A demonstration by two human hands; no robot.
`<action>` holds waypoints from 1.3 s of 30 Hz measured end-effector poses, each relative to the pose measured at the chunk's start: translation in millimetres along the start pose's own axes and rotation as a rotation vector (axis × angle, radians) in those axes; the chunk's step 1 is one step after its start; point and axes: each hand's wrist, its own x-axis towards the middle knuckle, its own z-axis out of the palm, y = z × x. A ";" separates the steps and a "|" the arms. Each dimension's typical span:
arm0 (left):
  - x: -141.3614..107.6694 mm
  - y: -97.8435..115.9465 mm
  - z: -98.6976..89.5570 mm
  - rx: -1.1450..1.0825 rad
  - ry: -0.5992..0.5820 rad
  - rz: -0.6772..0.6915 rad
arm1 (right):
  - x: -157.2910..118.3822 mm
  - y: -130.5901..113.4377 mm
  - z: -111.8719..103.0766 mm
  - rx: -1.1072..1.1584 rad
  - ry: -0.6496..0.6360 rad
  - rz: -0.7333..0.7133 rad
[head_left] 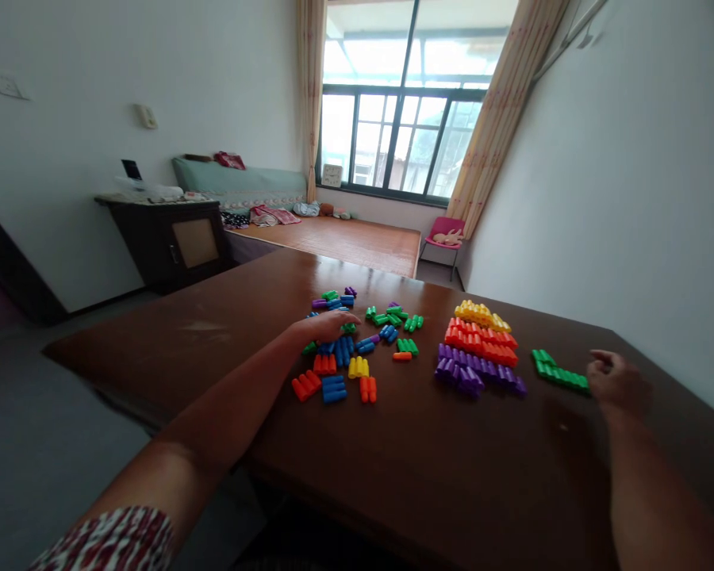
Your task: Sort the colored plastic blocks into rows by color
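My left hand (332, 325) reaches over a loose cluster of coloured ribbed plastic tubes, fingers bent down and closed at a green tube piece (348, 327). Blue tubes (343, 350) lie under and beside that hand. Nearer me are red tubes (324, 364), a yellow piece (358, 366) and a blue piece (334, 388). My right hand (617, 382) is at the right end of a green row (562, 376), fingers curled in; whatever they hold is hidden. Left of it lie a purple row (481, 369), orange-red rows (481, 341) and a yellow row (481, 315).
The brown table (428, 468) has its left edge beside my left forearm. More green tubes (393, 316) and one orange tube (402, 356) lie mid-table. Beyond stand a bed (357, 238), a dark cabinet (155, 246) and a pink chair (443, 231).
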 end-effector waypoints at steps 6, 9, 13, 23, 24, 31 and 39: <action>5.0 15.5 -3.4 -0.059 0.153 0.013 | 3.6 -45.8 -8.8 0.111 0.123 -0.090; 9.3 46.0 -3.6 -0.200 0.225 0.107 | -7.5 -103.3 -13.0 0.405 -0.040 -0.073; 11.4 88.8 1.6 -0.280 0.249 0.270 | -59.7 -200.2 -16.9 0.793 -0.598 -0.162; 3.0 109.7 9.4 -0.224 0.196 0.414 | -131.6 -261.2 -0.2 0.981 -0.913 -0.374; 3.0 105.2 8.6 -0.209 0.195 0.405 | -119.3 -254.1 2.5 0.961 -0.848 -0.361; 8.3 46.9 -5.3 -0.103 0.387 0.166 | 0.9 -87.0 9.3 0.557 -0.176 0.026; 8.5 30.4 -11.3 -0.177 0.452 0.043 | 14.8 75.1 5.5 0.007 -0.053 0.516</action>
